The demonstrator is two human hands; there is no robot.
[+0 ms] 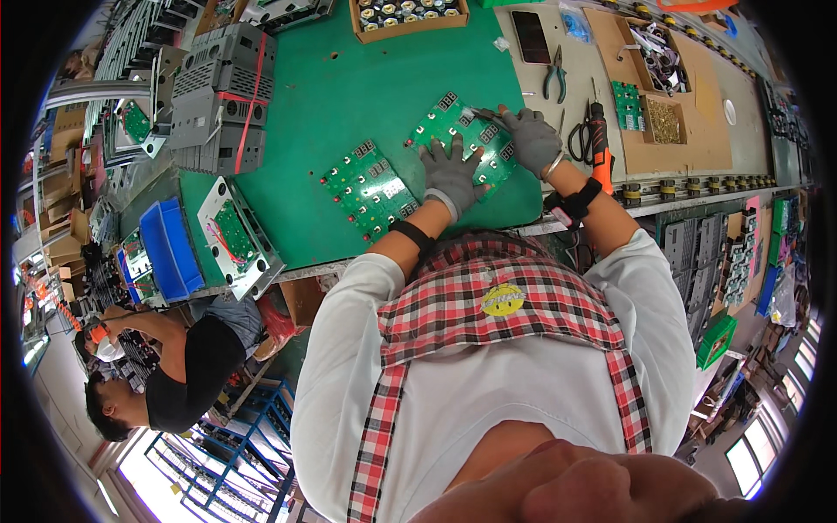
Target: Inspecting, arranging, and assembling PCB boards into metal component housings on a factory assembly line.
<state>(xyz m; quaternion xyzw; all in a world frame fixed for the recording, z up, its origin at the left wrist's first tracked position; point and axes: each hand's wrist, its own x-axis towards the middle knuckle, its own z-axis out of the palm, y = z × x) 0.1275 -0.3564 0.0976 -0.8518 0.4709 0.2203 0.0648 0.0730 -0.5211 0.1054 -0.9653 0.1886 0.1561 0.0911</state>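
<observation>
Two green circuit board panels with dark digit displays lie on the green mat [305, 200]. My left hand [452, 177], in a grey glove with bare fingertips, rests spread on the right-hand circuit board panel [446, 118]. At that panel's right edge, my gloved right hand [532, 142] has its fingers bent together over the displays. A small dark thing shows at its fingertips, too little of it to name. The other circuit board panel [370, 187] lies to the left, apart from both hands.
A carton of round parts [410, 17] stands at the far edge. To the right lie a phone [531, 37], pliers [555, 74], an orange electric screwdriver [600, 144] and a box of small screws [664, 119]. Grey metal housings [218, 105] and a blue bin [170, 248] stand left. A co-worker [196, 370] sits lower left.
</observation>
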